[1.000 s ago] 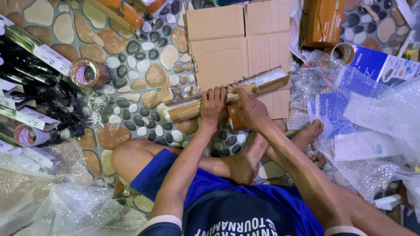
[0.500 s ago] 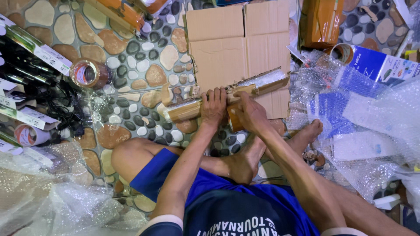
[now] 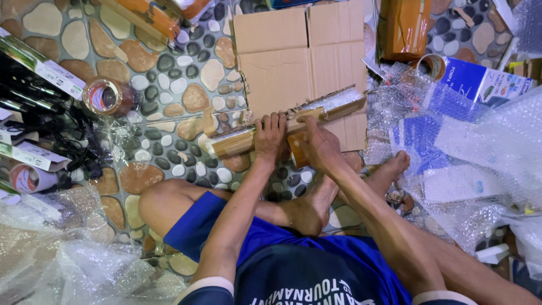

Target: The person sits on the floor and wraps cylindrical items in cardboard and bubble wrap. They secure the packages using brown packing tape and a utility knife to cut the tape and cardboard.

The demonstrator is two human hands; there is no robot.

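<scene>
Since a moment ago little has shifted — our left hand (image 3: 270, 134) stays clamped over the long cardboard-wrapped parcel (image 3: 285, 124) at frame centre, and our right hand (image 3: 316, 144) still grips the brown tape roll (image 3: 297, 149) against it, so the taping goes on — flattened carton (image 3: 299, 51) above.

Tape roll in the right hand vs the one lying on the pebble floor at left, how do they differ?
The brown tape roll in the right hand is gripped against the long cardboard-wrapped parcel and mostly hidden; the brown tape roll on the pebble floor lies free, untouched, with its open core showing. The held brown tape roll sits beside the left hand. Both are brown packing tape.
</scene>
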